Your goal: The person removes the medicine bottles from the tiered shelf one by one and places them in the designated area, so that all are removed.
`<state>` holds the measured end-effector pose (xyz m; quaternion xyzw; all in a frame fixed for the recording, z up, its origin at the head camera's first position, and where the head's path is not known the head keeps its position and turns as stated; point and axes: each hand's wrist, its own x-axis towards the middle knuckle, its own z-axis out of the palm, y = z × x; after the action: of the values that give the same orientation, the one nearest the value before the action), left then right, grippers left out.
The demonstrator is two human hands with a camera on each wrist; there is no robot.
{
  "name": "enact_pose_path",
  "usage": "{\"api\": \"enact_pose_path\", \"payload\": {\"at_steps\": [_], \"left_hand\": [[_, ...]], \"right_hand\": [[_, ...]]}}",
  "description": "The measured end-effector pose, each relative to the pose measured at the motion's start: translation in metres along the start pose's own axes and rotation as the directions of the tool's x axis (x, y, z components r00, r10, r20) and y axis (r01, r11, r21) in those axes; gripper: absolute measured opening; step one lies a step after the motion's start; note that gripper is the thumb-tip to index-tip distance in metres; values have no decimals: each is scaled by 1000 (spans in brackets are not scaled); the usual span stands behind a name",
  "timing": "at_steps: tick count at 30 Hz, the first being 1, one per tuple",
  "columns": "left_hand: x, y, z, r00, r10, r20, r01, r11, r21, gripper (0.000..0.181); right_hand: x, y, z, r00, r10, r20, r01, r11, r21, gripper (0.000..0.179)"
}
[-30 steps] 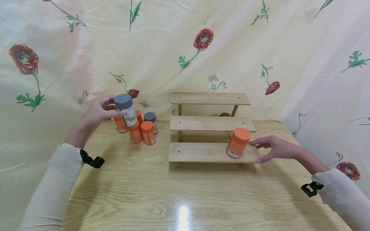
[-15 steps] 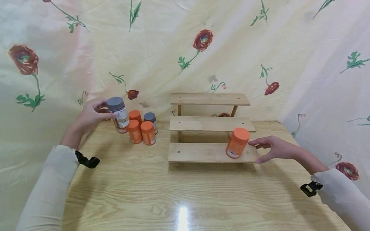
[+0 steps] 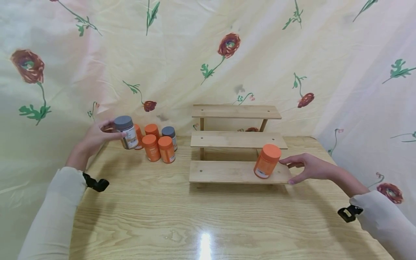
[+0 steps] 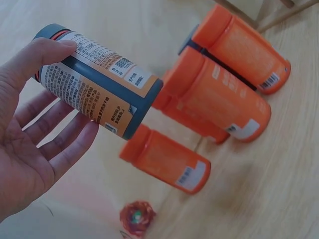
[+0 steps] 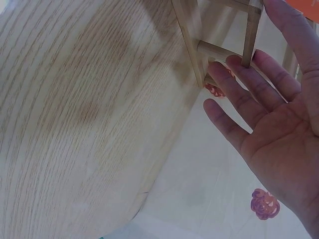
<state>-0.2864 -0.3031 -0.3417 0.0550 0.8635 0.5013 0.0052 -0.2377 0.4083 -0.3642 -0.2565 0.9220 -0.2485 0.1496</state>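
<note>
My left hand (image 3: 99, 135) grips a grey-lidded jar (image 3: 126, 133) with a printed label near the table's far left. In the left wrist view the thumb lies along the label of this jar (image 4: 99, 79) and the fingers curl behind it. Whether its base touches the table I cannot tell. Beside it stand several orange jars (image 3: 151, 148) and another grey-lidded jar (image 3: 169, 134). My right hand (image 3: 310, 167) holds the right end of the lowest board of a three-step wooden rack (image 3: 224, 170), thumb at the front corner. An orange jar (image 3: 267, 162) stands on that board, close to these fingers.
The rack's middle board (image 3: 238, 139) and top board (image 3: 237, 111) rise behind the lowest one. A floral cloth (image 3: 182, 65) hangs behind and beside the wooden table (image 3: 208, 216). Black wrist cameras sit on both sleeves.
My left hand has moved left and down with the grey-lidded jar, from above the orange jars to their left side. The right hand has stayed at the rack.
</note>
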Motion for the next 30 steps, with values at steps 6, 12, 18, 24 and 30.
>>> {"api": "enact_pose_path", "payload": {"at_steps": [6, 12, 18, 24, 30], "left_hand": [[-2, -12, -1, 1000, 5, -10, -5, 1000, -1, 52], [-1, -22, -2, 1000, -12, -14, 12, 1000, 8, 46], [1, -30, 0, 999, -33, -5, 33, 999, 10, 54], [0, -37, 3, 999, -41, -4, 41, 999, -6, 56], [2, -45, 7, 999, -48, 4, 48, 998, -26, 67]], "right_hand": [[-1, -1, 0, 1000, 1, 1, -1, 1000, 3, 70], [-2, -2, 0, 1000, 1, -2, -1, 1000, -3, 70], [-2, -3, 0, 1000, 4, -1, -4, 1000, -4, 70], [-2, -4, 0, 1000, 11, 2, -11, 1000, 7, 70], [-2, -4, 0, 1000, 12, 3, -12, 1000, 11, 70]]}}
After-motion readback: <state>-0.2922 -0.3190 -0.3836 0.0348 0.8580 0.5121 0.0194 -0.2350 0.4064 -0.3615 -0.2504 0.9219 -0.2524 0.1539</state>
